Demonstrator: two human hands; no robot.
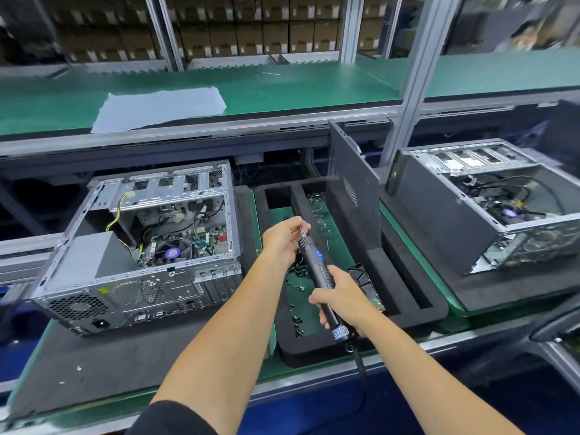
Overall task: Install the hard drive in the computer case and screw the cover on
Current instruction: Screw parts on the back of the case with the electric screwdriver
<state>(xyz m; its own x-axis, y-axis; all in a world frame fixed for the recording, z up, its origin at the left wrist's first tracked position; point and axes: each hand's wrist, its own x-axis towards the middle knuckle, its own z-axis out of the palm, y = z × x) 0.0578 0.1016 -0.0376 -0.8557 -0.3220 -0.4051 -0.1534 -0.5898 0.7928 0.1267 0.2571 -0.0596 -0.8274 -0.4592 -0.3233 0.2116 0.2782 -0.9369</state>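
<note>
No words or numbers can be read here. The electric screwdriver (318, 271) has a small blue lit spot on its side and a pale label near its cord end, but both are too blurry to read. The computer case (141, 246), left of the screwdriver, has a small yellow sticker on its back, too tiny to read.

You hold a dark electric screwdriver (320, 271) over the black foam parts tray (405, 290).
Your right hand (342, 301) grips its barrel; your left hand (284, 238) pinches at its tip. The open grey metal computer case (141, 246) lies to your left, a dark side cover panel (351, 180) stands upright in the tray.
</note>
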